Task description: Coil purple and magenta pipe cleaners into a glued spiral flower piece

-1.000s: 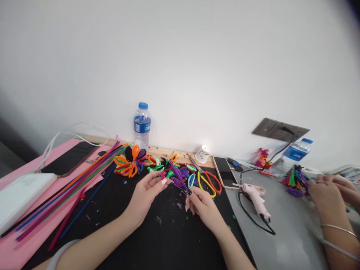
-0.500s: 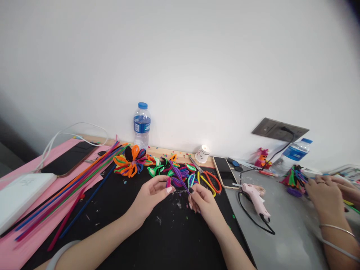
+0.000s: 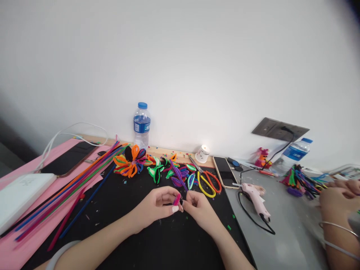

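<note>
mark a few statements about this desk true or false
The left hand pinches a small pink piece near the right hand. True.
The scissors lie beside a phone. True.
Both of their handles are green. False: one is yellow, the other orange.
The glue gun lies on the grey surface. True.
The right hand grips the glue gun. False: that hand is beside the left hand.
Nothing is plugged in. False: a black plug sits in the wall socket.

Brightly lit wall (image 3: 174,75), dark upper-right corner
</note>
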### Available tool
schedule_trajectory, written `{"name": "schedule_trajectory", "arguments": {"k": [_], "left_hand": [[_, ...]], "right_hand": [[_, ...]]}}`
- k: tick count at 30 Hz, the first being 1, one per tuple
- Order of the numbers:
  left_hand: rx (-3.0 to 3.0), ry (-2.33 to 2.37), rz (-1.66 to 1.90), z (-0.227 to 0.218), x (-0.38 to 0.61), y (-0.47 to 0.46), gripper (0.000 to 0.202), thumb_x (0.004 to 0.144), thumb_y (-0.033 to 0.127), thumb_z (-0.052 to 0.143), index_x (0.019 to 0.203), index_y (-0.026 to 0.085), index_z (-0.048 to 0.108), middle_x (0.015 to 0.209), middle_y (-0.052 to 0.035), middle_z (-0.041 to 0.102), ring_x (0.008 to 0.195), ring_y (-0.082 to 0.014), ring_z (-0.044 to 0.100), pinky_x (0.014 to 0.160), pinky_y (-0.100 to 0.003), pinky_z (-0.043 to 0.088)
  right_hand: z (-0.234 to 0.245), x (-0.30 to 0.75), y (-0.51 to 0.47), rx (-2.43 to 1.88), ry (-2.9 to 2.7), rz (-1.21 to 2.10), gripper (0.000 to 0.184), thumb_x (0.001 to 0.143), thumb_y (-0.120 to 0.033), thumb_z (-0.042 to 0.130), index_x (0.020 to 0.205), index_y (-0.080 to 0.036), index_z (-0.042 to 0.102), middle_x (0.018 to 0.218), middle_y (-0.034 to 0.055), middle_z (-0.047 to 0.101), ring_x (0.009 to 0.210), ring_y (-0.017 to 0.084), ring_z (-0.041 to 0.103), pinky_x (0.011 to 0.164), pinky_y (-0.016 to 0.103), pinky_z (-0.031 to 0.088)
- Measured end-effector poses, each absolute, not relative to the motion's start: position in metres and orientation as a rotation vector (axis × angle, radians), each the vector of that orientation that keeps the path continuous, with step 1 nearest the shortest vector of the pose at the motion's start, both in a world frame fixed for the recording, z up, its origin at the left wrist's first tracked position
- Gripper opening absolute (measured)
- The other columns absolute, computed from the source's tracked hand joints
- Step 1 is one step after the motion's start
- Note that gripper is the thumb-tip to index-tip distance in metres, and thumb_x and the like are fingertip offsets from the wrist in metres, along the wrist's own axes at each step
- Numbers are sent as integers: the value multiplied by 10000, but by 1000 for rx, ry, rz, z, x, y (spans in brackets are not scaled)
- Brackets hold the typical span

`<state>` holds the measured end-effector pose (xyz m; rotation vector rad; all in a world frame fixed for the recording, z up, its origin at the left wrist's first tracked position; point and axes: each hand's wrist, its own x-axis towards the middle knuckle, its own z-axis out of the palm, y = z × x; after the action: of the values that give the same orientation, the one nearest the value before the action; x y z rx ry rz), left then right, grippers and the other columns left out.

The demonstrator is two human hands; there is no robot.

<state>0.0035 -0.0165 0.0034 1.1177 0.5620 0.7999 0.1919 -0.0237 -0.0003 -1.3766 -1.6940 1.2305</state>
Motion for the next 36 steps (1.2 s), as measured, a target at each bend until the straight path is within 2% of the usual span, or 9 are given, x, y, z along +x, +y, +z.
{"name": "schedule_trajectory", "arguments": {"k": [6, 13, 26, 36], "left_hand": [[1239, 637, 714, 2, 4, -15, 255, 723, 213, 687, 937, 138, 571, 811, -53, 681, 774, -165, 618, 736, -293, 454], [1388, 664, 656, 7, 1, -19, 227, 742, 206, 650, 951, 145, 585, 861, -61, 695, 845, -191, 641, 823, -331, 475], [1372, 664, 658, 8, 2, -20, 207, 742, 193, 639, 939, 148, 596, 878, -73, 702, 869, -202, 644, 841, -331, 477], [1270, 646, 686, 4, 3, -19, 212, 737, 222, 666, 917, 146, 584, 835, -64, 695, 791, -180, 632, 738, -288, 458]], "right_hand": [[2, 191, -26, -1418, -1718, 1232, 306, 724, -152, 553, 540, -202, 314, 501, -81, 305, 493, 76, 269, 462, 221, 191], [12, 190, -28, -1430, -1764, 1232, 323, 706, -154, 568, 527, -196, 303, 504, -82, 300, 505, 73, 255, 465, 215, 191], [11, 192, -27, -1395, -1807, 1242, 262, 734, -136, 537, 567, -193, 343, 543, -70, 337, 531, 83, 288, 487, 220, 210], [7, 194, -26, -1323, -1775, 1296, 248, 758, -159, 528, 589, -198, 352, 556, -67, 347, 530, 88, 317, 502, 219, 234]]}}
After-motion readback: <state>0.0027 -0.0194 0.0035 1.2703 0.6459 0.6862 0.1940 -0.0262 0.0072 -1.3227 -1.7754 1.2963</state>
